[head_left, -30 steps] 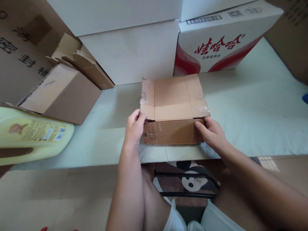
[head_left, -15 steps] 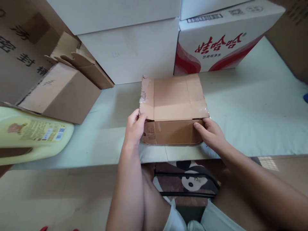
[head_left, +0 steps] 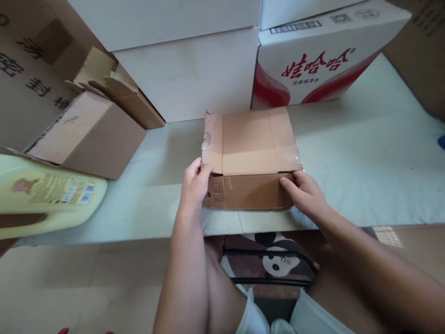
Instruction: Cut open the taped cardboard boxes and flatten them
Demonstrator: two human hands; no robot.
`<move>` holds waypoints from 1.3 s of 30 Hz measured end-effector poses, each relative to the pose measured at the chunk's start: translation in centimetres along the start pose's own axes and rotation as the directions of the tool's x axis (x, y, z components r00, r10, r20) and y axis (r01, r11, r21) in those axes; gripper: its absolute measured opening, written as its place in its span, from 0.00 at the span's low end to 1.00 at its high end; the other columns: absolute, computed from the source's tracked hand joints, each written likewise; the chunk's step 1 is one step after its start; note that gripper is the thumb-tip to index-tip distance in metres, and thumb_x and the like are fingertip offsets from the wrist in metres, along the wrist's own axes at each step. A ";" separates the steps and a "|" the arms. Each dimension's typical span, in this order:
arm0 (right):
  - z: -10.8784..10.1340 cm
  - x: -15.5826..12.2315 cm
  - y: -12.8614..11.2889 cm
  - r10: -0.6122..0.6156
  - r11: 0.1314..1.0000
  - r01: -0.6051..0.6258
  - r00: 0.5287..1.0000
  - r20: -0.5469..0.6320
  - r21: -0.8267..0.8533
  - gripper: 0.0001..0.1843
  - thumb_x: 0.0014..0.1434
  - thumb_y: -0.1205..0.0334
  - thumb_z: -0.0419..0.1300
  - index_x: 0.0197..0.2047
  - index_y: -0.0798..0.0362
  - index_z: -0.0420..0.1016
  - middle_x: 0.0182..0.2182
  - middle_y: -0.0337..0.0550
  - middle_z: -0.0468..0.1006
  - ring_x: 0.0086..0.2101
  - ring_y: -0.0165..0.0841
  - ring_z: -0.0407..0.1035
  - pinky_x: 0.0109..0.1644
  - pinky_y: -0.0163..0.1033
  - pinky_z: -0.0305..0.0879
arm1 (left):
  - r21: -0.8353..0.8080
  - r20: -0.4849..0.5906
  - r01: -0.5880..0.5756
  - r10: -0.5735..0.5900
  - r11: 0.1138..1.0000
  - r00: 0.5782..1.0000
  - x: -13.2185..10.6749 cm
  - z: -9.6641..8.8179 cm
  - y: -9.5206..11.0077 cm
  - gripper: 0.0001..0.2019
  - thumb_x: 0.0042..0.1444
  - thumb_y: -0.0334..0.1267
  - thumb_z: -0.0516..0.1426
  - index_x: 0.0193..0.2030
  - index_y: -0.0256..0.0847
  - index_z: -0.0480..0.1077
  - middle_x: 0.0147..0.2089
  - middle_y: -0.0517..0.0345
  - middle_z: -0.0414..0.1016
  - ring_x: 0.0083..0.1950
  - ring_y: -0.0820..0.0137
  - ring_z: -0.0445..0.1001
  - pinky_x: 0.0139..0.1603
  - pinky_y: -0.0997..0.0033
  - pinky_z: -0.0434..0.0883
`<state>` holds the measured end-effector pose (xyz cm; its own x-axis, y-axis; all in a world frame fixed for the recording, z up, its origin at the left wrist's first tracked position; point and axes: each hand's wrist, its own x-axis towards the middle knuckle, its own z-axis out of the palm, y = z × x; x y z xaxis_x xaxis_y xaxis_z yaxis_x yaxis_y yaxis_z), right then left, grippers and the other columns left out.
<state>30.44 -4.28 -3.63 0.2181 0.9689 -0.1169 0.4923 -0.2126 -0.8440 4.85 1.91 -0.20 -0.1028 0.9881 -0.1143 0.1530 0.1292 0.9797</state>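
A brown cardboard box [head_left: 248, 141] with folded panels lies on the pale green cloth surface, close to its front edge. Its side strips have rough, torn edges with bits of clear tape. My left hand [head_left: 196, 182] grips the near left corner, thumb on top. At the near right corner, my right hand [head_left: 304, 190] pinches the cardboard, its thumb against the front panel. The fingertips of both hands are partly hidden behind the cardboard.
White cartons [head_left: 194, 74] and a red-and-white carton [head_left: 313, 65] stand behind. To the left are a smaller brown box [head_left: 104, 137], folded cardboard [head_left: 128, 95] and a yellow plastic jug [head_left: 59, 195]. The cloth-covered table [head_left: 365, 176] ends just before my legs.
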 end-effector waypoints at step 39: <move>-1.3 0.3 -0.9 0.119 0.899 -0.016 0.971 -0.210 0.438 0.17 0.56 0.40 0.57 0.34 0.44 0.73 0.31 0.45 0.79 0.36 0.43 0.73 0.36 0.47 0.68 | -0.168 -0.126 0.014 -0.036 0.986 0.991 0.8 -1.2 -0.5 0.09 0.49 0.38 0.58 0.39 0.42 0.72 0.37 0.57 0.78 0.38 0.71 0.77 0.36 0.74 0.72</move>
<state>31.13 -3.91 -2.24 0.4469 0.8885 -0.1045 0.0703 -0.1513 -0.9860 3.53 2.54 -0.59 -0.2316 0.9644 -0.1278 -0.0153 0.1277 0.9917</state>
